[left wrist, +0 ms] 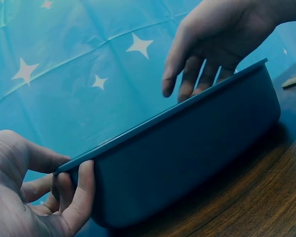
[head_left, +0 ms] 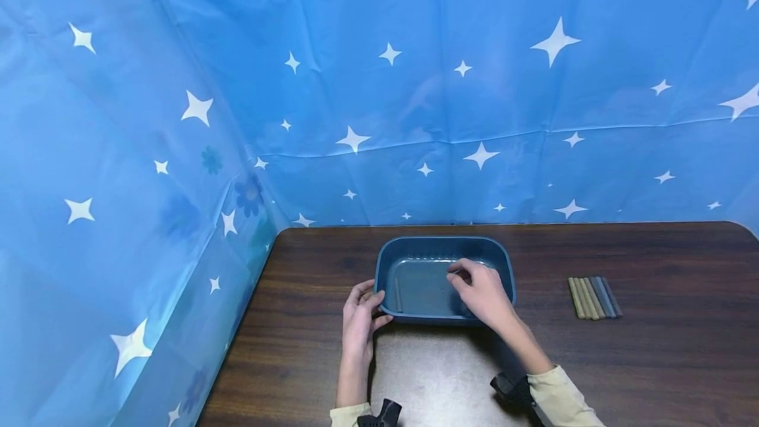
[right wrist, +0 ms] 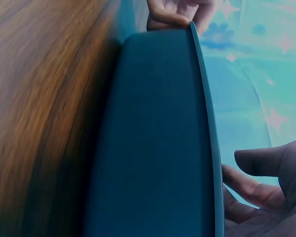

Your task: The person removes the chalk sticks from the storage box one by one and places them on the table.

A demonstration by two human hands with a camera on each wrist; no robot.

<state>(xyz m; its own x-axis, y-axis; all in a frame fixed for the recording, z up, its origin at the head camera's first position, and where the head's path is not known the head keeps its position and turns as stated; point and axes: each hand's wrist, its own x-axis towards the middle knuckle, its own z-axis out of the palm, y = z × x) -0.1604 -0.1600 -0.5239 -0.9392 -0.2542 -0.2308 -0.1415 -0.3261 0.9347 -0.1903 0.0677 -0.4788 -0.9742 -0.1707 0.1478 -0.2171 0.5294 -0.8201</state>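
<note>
A deep blue rectangular tray (head_left: 445,318) with rounded corners stands on the table. My left hand (head_left: 358,318) grips its near left corner, the thumb over the rim and the other fingers against the outer wall; the left wrist view shows this grip (left wrist: 71,190) closely. My right hand (head_left: 483,292) reaches over the near right side, its fingers bent down inside the tray. In the left wrist view the thumb and fingers of that hand (left wrist: 212,49) hang apart with nothing seen between them. The rim partly hides its fingertips. A faint thin stick-like shape (head_left: 398,295) shows on the tray floor at the left.
Several slim sticks (head_left: 595,298), yellowish ones on the left and blue-grey on the right, lie side by side to the right of the tray. The dark wooden table (head_left: 296,348) meets a blue star-patterned curtain (head_left: 439,104) at the back and left.
</note>
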